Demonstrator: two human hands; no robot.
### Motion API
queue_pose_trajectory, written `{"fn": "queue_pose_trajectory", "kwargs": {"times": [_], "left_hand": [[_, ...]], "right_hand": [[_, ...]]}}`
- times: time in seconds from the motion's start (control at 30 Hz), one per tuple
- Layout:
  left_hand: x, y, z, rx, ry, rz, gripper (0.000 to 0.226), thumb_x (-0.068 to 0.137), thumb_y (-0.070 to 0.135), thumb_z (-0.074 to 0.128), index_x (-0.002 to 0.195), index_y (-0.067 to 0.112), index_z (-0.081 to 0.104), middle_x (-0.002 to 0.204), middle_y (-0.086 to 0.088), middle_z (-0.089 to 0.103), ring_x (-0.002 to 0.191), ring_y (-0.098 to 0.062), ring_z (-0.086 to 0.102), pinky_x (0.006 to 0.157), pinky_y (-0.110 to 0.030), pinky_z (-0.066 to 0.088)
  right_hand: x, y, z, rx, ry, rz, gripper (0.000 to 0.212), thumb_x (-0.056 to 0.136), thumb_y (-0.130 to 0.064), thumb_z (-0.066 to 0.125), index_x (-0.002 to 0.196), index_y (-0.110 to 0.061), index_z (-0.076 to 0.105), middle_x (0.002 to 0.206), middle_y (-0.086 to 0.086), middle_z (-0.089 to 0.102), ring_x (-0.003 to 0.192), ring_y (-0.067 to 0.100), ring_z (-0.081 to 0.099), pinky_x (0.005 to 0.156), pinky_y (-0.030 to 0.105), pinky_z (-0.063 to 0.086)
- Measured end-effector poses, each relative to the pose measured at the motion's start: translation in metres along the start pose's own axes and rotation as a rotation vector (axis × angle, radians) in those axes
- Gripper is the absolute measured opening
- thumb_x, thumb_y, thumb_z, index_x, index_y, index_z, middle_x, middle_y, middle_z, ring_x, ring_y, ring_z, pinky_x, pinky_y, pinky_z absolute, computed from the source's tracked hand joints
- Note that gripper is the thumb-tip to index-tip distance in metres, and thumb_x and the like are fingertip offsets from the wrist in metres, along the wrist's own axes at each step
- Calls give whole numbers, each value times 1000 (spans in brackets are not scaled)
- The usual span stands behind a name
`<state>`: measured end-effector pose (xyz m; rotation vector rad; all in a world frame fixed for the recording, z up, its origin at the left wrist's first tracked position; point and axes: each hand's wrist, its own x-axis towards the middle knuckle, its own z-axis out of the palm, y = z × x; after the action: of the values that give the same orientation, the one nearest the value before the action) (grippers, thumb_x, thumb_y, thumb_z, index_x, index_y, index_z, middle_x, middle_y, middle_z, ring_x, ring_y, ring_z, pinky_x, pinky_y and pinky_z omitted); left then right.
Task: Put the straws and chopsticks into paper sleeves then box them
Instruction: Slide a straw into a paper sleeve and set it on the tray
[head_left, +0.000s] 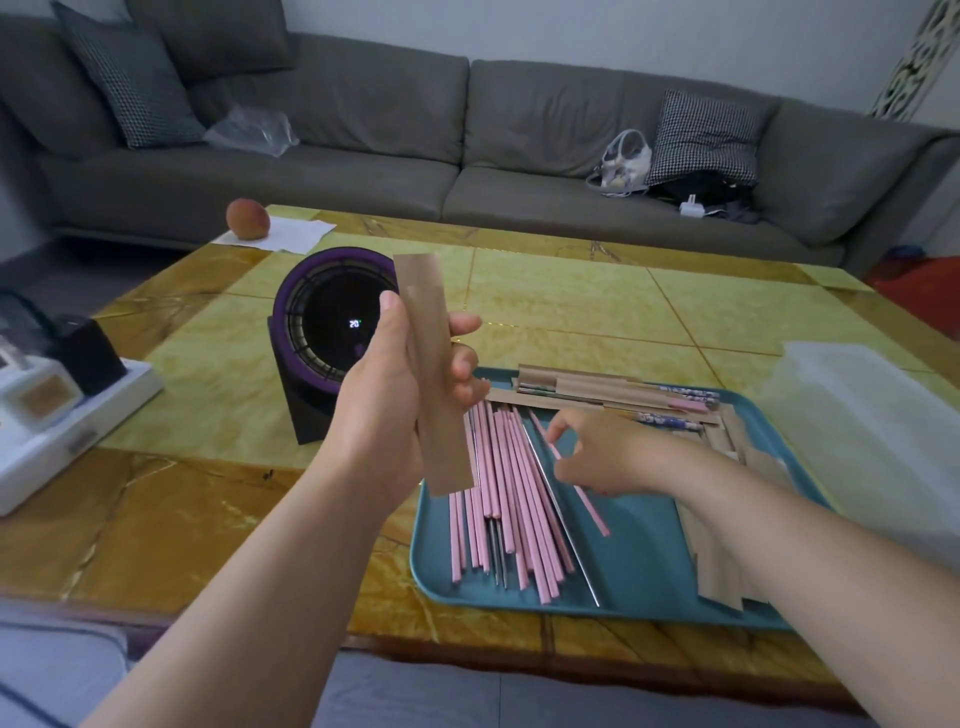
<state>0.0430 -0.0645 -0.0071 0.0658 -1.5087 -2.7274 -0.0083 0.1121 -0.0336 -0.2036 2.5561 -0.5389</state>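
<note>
From my remote seat I see the left hand (400, 395) raised over the yellow marbled table (571, 301), just left of the teal tray (639, 545). It grips a brown paper sleeve (434, 374), which stands nearly upright with its top leaning slightly away. The thumb lies along the near face and the other fingers curl round the far edge. The right hand (597, 452) is low over the middle of the tray, its thumb and forefinger pinching a single pink straw (595, 514). That straw lies at a slant, apart from the rest, with its near end resting on the tray floor. I cannot tell how the other fingers of that hand sit. To its left a loose heap of pink straws (498, 483) fans toward me, with a few thin metal ones mixed in and one long silver rod (563, 519) lying along its right side. Against the tray's far rim is a stack of filled sleeves (597, 392), with the blue-and-white ends of chopsticks (688, 395) poking out to the right. More flat empty sleeves (719, 571) lie along the right side of the tray, partly under the right forearm. A translucent plastic box (857, 415) stands just beside the tray on the right. Behind the left hand sits a round purple-and-black desk fan (337, 322) whose display reads 20. A peach (248, 218) rests on a white napkin (291, 234) at the table's far left corner, and a grey sofa (363, 130) runs along the back.
</note>
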Motion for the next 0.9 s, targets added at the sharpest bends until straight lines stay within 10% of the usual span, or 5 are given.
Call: {"fn": "queue_pose_trajectory", "kwargs": {"times": [0.4, 0.6, 0.7, 0.9], "left_hand": [[-3, 3, -9, -35, 20, -18, 61, 96, 58, 27, 86, 13, 66, 57, 1, 48, 48, -10, 45, 79, -35, 43], [-5, 4, -7, -36, 28, -22, 60, 96, 57, 27, 88, 12, 65, 56, 1, 48, 47, -9, 45, 76, -33, 45], [-5, 3, -7, -36, 27, -23, 60, 96, 58, 27, 89, 11, 65, 57, 1, 48, 48, -9, 45, 74, -32, 45], [-4, 4, -8, -37, 31, -21, 59, 95, 58, 28, 88, 12, 65, 57, 1, 48, 48, -9, 45, 76, -34, 45]], "right_hand": [[-32, -8, -37, 98, 87, -276, 4, 87, -17, 62, 88, -21, 63, 79, -5, 74, 67, 8, 64, 77, 35, 52], [-25, -16, -35, -72, 371, -238, 39, 95, -41, 45, 79, -16, 70, 65, 3, 61, 53, 14, 51, 49, 24, 42], [-9, -11, -26, -108, 345, -234, 33, 98, -27, 39, 92, -18, 70, 92, 8, 68, 77, 23, 63, 73, 38, 53], [8, -1, 5, -331, 135, -271, 28, 87, -8, 45, 89, -26, 66, 93, -5, 66, 73, 11, 59, 63, 24, 48]]}}
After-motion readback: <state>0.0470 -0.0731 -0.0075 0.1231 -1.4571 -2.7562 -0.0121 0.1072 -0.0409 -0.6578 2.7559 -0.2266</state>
